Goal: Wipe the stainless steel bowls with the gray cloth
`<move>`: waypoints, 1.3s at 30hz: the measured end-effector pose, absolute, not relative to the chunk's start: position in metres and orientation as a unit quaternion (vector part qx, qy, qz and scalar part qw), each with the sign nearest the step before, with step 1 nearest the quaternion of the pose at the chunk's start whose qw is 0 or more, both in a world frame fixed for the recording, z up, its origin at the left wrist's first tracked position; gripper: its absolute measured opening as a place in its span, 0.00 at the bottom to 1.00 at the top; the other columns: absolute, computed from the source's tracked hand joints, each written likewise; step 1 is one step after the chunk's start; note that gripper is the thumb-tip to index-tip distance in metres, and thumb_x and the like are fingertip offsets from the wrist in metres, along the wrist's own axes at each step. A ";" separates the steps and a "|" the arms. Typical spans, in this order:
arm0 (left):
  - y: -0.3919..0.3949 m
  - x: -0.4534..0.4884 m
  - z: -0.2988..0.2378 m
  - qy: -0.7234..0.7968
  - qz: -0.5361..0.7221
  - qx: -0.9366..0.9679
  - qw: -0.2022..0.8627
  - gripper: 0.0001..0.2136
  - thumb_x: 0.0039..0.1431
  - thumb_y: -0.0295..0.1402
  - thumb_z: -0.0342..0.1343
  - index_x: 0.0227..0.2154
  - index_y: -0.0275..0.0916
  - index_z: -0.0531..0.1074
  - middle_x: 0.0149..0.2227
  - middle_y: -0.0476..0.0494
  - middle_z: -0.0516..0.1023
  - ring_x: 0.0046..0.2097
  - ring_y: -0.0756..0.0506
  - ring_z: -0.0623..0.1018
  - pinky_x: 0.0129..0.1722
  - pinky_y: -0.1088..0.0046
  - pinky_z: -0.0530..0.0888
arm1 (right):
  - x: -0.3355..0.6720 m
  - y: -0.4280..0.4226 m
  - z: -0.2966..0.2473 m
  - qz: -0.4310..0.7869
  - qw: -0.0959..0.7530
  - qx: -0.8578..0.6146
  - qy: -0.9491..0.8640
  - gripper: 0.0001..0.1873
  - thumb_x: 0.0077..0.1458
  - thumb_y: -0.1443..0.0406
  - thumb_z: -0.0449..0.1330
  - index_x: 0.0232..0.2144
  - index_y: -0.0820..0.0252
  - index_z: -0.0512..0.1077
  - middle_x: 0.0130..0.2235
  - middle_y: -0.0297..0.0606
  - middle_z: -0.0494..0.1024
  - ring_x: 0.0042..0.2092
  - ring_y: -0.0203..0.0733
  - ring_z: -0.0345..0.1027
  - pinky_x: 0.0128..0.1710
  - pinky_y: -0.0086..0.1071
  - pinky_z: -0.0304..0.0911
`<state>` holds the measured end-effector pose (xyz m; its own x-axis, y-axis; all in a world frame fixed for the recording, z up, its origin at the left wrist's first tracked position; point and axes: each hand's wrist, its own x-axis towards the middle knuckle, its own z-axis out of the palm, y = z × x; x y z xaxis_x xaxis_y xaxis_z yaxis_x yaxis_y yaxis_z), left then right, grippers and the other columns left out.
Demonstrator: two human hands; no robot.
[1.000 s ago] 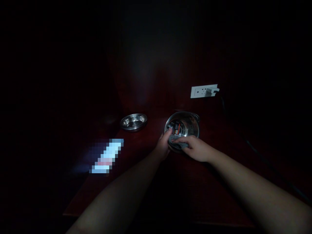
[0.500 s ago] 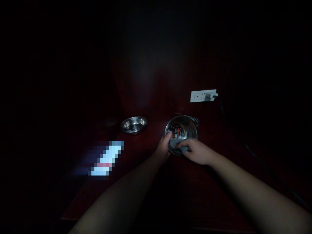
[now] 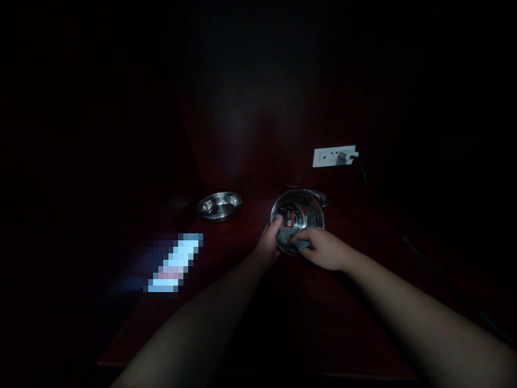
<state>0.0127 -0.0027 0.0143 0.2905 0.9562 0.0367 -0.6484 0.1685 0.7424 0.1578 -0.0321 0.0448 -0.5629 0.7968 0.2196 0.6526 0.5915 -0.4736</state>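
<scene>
A shiny metal bowl [image 3: 313,210] is tilted with its opening toward me, and a dark label with red and white print shows inside. My left hand [image 3: 269,243] grips its left rim, the thumb over the edge. In the lower part of the bowl lies a grey cloth [image 3: 299,244]. My right hand [image 3: 325,250] is closed on that cloth, fingers reaching inside and pressing it against the wall. Part of the cloth is hidden under the fingers.
Metal dishes [image 3: 220,207], seemingly stacked, sit on the dark red table [image 3: 226,258] to the left. Another metal piece [image 3: 322,198] lies behind the bowl. A pixelated bright screen [image 3: 174,264] is at the left. A white socket [image 3: 334,156] holds a plug, and a cable runs down the right.
The whole view has shifted slightly. My right hand and the cloth have moved a little inside the bowl, while my left hand keeps its grip on the rim.
</scene>
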 end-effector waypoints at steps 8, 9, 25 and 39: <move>-0.002 0.012 0.013 0.233 0.545 0.344 0.728 0.20 0.53 0.40 0.53 0.46 0.32 0.69 0.41 0.36 0.77 0.45 0.41 0.76 0.49 0.62 0.68 | 0.157 -0.033 0.045 0.160 0.213 -0.413 -0.871 0.15 0.45 0.71 0.51 0.34 0.57 0.74 0.35 0.35 0.78 0.37 0.39 0.69 0.40 0.31 0.61; -0.002 0.012 0.013 0.229 0.547 0.344 0.728 0.20 0.53 0.40 0.53 0.46 0.32 0.69 0.41 0.37 0.77 0.45 0.41 0.76 0.50 0.63 0.68 | 0.157 -0.033 0.045 0.161 0.212 -0.414 -0.871 0.15 0.45 0.71 0.51 0.34 0.57 0.74 0.36 0.35 0.78 0.37 0.39 0.69 0.40 0.31 0.61; -0.002 0.013 0.015 0.226 0.554 0.341 0.725 0.19 0.53 0.40 0.54 0.45 0.33 0.69 0.43 0.37 0.76 0.46 0.41 0.75 0.50 0.63 0.68 | 0.157 -0.034 0.046 0.170 0.213 -0.424 -0.864 0.16 0.45 0.70 0.51 0.36 0.57 0.74 0.36 0.35 0.77 0.37 0.39 0.69 0.40 0.32 0.61; -0.002 0.012 0.013 0.259 0.541 0.332 0.728 0.19 0.52 0.41 0.54 0.44 0.34 0.70 0.40 0.38 0.77 0.42 0.43 0.76 0.48 0.64 0.69 | 0.157 -0.034 0.045 0.171 0.217 -0.428 -0.861 0.07 0.45 0.70 0.51 0.28 0.58 0.68 0.29 0.33 0.72 0.30 0.36 0.64 0.32 0.29 0.56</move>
